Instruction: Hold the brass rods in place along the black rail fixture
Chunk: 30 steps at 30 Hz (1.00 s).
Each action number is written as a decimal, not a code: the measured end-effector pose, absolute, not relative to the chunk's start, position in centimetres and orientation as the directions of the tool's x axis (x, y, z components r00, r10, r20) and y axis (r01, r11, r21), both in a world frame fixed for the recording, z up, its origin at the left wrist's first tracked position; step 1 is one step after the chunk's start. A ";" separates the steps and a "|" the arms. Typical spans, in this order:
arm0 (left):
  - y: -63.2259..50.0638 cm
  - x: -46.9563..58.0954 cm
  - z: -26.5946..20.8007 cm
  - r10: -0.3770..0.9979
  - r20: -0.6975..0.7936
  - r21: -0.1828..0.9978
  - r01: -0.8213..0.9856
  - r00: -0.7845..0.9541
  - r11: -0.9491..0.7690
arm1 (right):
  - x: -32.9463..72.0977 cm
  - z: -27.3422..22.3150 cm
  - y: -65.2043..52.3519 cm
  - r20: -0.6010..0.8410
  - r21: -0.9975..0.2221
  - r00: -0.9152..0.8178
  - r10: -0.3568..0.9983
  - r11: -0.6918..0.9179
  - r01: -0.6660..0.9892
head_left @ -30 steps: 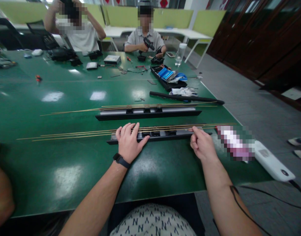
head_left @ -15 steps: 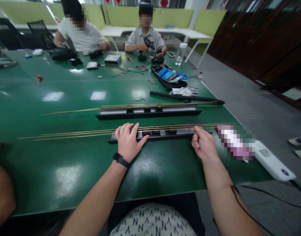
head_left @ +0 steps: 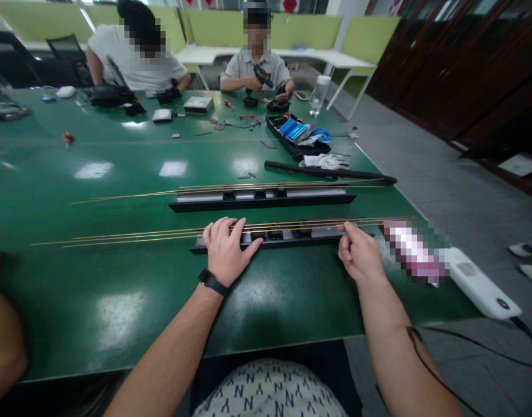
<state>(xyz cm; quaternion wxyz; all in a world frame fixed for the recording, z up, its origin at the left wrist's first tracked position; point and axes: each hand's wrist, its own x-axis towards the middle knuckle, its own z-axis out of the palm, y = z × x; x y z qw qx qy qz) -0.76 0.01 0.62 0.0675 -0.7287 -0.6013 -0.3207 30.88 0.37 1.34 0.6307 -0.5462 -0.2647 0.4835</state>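
Note:
Fingers spread, my left hand (head_left: pixel 226 248) rests over several thin brass-coloured rods (head_left: pixel 135 236) and the left part of the near black channel (head_left: pixel 287 244). The rods run lengthwise above this channel and stick out past both its ends. My right hand (head_left: pixel 361 252) is closed at the channel's right part, with thumb and index finger pinching at a thin brass-coloured rod; the exact grip is partly hidden. Dark blocks sit inside the channel between my hands. Beyond it lies a second black channel (head_left: pixel 266 202) with more thin rods (head_left: pixel 131 196) along its far side.
On the green table (head_left: pixel 161 307) lie a long black bar (head_left: pixel 301 169), white gloves (head_left: pixel 324 161) and a black tray (head_left: pixel 297 152). A white power bank-like device (head_left: pixel 478 284) with a cable is at right. Two people sit opposite; another person's arm (head_left: pixel 3 330) is at left.
My hands stay in nearly the same place on the rods. Across the table, the person at left leans further over to the right.

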 end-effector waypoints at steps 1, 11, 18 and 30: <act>0.0 -0.7 0.6 0.833 0.548 0.288 0.919 0.072 -0.269 | 30.8 1.3 0.4 -0.196 -0.946 0.381 0.904 -0.071 -0.316; 0.0 -0.7 0.7 0.829 0.552 0.269 0.924 0.083 -0.272 | 30.8 1.5 0.3 -0.192 -0.949 0.382 0.904 -0.072 -0.307; -0.1 -0.7 0.7 0.829 0.554 0.269 0.925 0.081 -0.270 | 30.8 1.5 0.3 -0.196 -0.946 0.390 0.900 -0.069 -0.316; -0.1 -0.7 0.6 0.820 0.560 0.270 0.911 0.116 -0.313 | 30.7 1.2 0.4 -0.190 -0.952 0.344 0.919 -0.088 -0.293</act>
